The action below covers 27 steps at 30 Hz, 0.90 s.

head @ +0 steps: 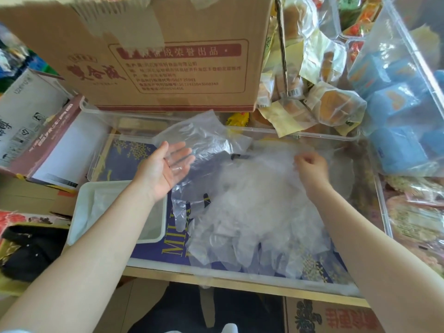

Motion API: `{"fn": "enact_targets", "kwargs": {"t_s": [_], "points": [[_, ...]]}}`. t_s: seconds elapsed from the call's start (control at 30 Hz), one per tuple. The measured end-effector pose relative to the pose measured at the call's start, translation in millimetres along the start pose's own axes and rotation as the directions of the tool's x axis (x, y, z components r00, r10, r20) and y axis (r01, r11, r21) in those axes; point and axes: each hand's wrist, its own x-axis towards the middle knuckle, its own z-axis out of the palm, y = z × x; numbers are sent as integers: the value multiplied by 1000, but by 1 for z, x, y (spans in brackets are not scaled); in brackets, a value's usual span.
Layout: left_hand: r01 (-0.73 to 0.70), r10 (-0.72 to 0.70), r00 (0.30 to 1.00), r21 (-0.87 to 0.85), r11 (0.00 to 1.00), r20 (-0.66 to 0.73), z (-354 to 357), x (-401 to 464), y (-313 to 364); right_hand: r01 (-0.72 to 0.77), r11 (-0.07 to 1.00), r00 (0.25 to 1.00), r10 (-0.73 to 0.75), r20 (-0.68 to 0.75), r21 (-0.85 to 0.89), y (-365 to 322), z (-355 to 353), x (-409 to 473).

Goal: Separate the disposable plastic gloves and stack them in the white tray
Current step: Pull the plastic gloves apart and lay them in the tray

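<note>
While left hand (168, 164) lies flat under separated glove (204, 138), white tray (77, 212) nearer it, lower-left; right hand (310, 164) pinches glove pile (259, 212).

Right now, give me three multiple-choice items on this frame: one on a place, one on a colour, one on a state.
1. Where is the white tray?
A. Under the left forearm
B. On the cardboard box
C. Right of the glove pile

2. What colour are the packets in the clear bin at far right?
A. Red
B. Blue
C. Black

3. How is the left hand?
A. Fist
B. Open, palm up
C. Gripping the tray

Key: 1 A, the forearm crosses it; 2 B, the blue packets show through the wall; 3 B, its fingers lie straight under a glove.
</note>
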Motion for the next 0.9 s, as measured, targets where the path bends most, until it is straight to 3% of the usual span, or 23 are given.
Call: {"fn": "enact_targets", "kwargs": {"t_s": [0.23,0.37,0.43,0.5,0.57,0.63,0.73,0.9], "points": [[-43,43,999,29,999,17,-13,3,15,185,978,975,-195,108,94,-35,-30,-38],[-62,56,997,114,992,54,-19,0,19,67,972,938,-138,318,224,-55,-39,-54],[-84,74,994,146,986,74,-19,0,22,-3,956,872,-141,468,294,-66,-45,-64],[-109,93,992,196,974,90,-20,-1,25,-77,930,758,-179,627,359,-74,-52,-71],[-144,119,987,267,953,107,-20,-3,26,-170,895,671,-202,713,413,-79,-56,-77],[-181,140,980,328,927,143,-21,-5,25,-202,885,644,-202,737,419,-83,-57,-80],[-243,186,966,390,888,179,-22,-8,24,-105,922,625,-230,746,372,-95,-53,-99],[-317,230,942,427,847,242,-16,-13,32,-133,932,693,-157,704,338,-122,-39,-131]]}}
